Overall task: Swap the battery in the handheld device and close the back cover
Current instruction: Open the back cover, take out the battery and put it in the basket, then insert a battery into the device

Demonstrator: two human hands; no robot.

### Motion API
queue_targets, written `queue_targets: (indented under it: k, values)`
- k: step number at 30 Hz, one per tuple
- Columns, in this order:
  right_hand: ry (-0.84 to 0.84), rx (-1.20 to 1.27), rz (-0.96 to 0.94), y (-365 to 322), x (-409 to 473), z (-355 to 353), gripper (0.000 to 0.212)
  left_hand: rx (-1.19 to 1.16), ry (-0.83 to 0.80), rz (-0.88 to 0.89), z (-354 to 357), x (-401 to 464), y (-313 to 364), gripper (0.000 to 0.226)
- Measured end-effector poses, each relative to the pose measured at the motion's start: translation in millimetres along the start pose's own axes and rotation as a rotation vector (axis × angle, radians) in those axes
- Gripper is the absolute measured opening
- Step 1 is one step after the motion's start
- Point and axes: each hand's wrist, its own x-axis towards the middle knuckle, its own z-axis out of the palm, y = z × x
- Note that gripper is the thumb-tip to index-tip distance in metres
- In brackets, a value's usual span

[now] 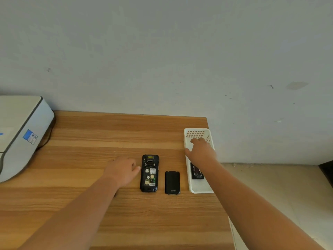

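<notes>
The black handheld device [149, 173] lies face down on the wooden table [108, 134], its battery bay bare with labels showing. Its black back cover [172, 182] lies just to the right. A white plastic basket [198, 188] stands at the table's right edge with a black battery [195, 173] in it, partly hidden by my right forearm. My right hand [201, 150] reaches into the far half of the basket; what its fingers touch is hidden. My left hand [122, 169] rests on the table beside the device's left edge, thumb near it, holding nothing.
A white and grey printer [19, 136] with a dark cable occupies the table's far left. A pale wall rises right behind the table. To the right of the basket the table ends, with tiled floor [270, 186] below.
</notes>
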Motion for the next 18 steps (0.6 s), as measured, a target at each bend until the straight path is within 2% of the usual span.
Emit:
queue_targets:
  k: [7, 18]
  values:
    - [-0.044, -0.077, -0.324, -39, -19, 10, 0.068, -0.023, 0.006, -0.017, -7, -12, -24, 0.033]
    - [-0.137, -0.147, -0.455, -67, -27, 64, 0.076, 0.014, -0.042, -0.074, 16, -25, -68, 0.04]
